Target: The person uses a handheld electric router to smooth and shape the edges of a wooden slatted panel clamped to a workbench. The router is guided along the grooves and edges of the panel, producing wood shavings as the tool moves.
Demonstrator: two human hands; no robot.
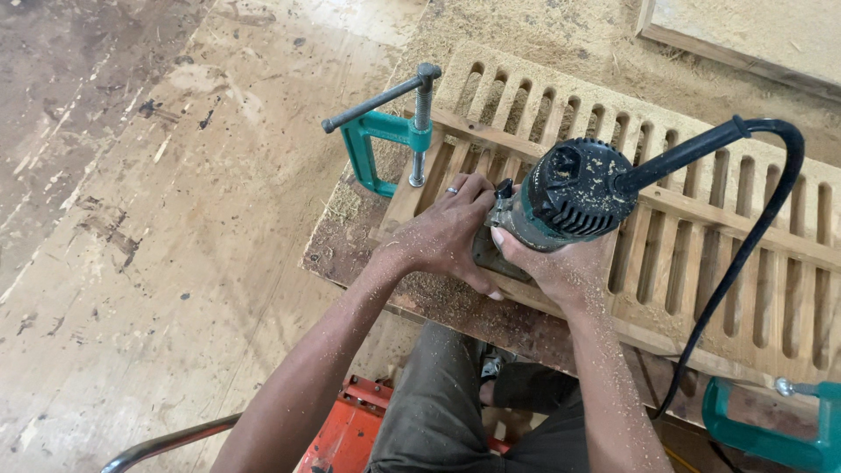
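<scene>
Gripping a black-topped handheld electric router (569,194) from both sides, the two hands hold it on a slotted pale wooden panel (701,254) lying on the workbench. Left hand (442,232), ring on one finger, is closed around the router's base at its left side; right hand (561,267) is wrapped around the near side of the body. Black power cord (745,236) arcs from the router top to the right and drops near. Teal metal screw clamp (385,140) pins the panel's left end; second teal clamp (771,429) sits near right. Sawdust coats panel and forearms.
</scene>
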